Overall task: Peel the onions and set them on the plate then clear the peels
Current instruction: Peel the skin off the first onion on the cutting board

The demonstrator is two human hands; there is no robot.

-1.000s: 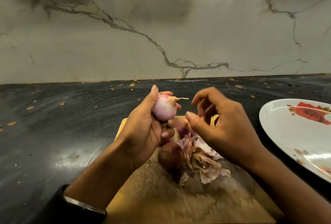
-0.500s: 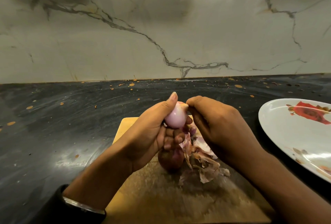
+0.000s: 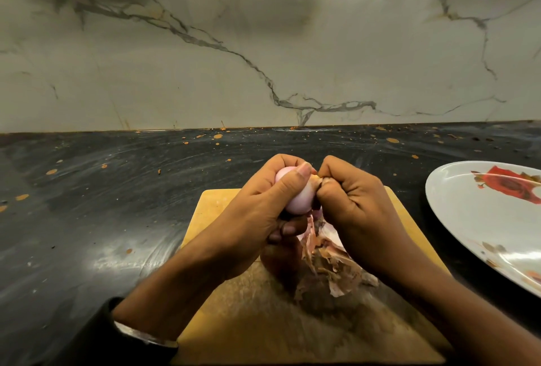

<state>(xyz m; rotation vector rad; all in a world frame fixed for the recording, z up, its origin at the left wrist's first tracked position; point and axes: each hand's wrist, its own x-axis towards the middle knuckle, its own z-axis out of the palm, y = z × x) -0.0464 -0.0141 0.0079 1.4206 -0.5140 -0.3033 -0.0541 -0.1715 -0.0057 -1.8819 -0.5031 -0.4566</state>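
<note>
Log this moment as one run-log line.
left hand: holds peeled onion | right hand: pinches its tip | plate: no onions visible

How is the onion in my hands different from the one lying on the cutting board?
The held onion is pale pink and smooth, mostly peeled; the onion on the board is dark and looks to have its skin on. The held onion is up off the cutting board, gripped by the left hand while the right hand pinches its tip; the other rests untouched beside the peels. Both look round and similar in size.
</note>
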